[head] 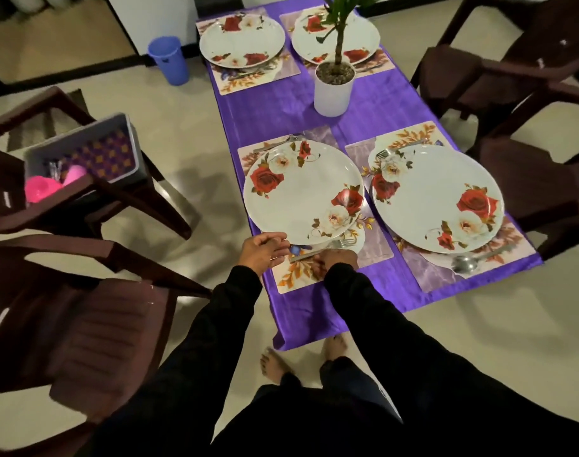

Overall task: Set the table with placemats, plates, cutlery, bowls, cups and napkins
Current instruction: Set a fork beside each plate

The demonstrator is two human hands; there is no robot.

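Four rose-patterned plates lie on floral placemats on the purple-clothed table (265, 110). The near left plate (303, 192) has a fork (324, 249) along its near edge and another piece of cutlery (275, 145) at its far edge. My left hand (265, 250) has curled fingers at the fork's handle end and seems to pinch it. My right hand (335, 262) rests on the placemat (291, 277) just below the fork, fingers tucked under. The near right plate (436, 199) has a spoon (466, 263) and a fork (383, 153).
A white potted plant (334, 87) stands mid-table. Two plates (242, 39) (335, 34) sit at the far end. A grey bin (83, 143) with pink cups (39, 189) sits on the left chair (123, 196). A blue tumbler (169, 59) stands on the floor. Dark chairs surround the table.
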